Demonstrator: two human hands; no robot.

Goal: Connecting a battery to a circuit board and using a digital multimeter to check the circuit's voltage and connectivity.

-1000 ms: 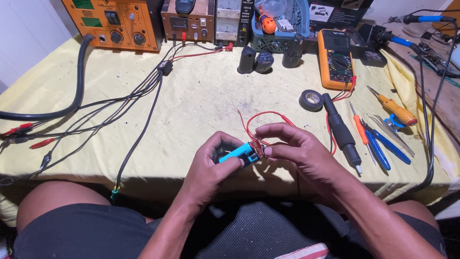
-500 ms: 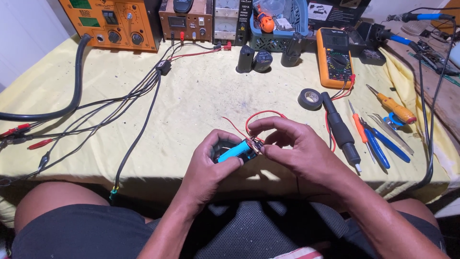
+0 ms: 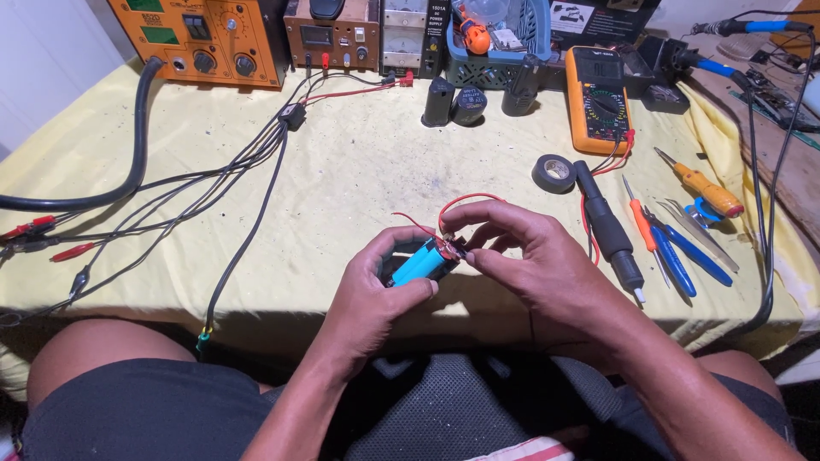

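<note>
Table (image 3: 359,171), yellow cloth: carried all items; hands worked at its near edge.
Left hand (image 3: 376,286): fingers curled around blue battery pack (image 3: 418,263), gripping it from below.
Right hand (image 3: 521,256): fingertips pinched at the pack's right end, where the red wire (image 3: 461,201) looped away over the cloth.
Battery pack: held between both hands just above the table edge; long axis ran lower-left to upper-right, wired end toward the right hand.
Black tape roll (image 3: 553,172): lay apart, beyond the right hand.
</note>
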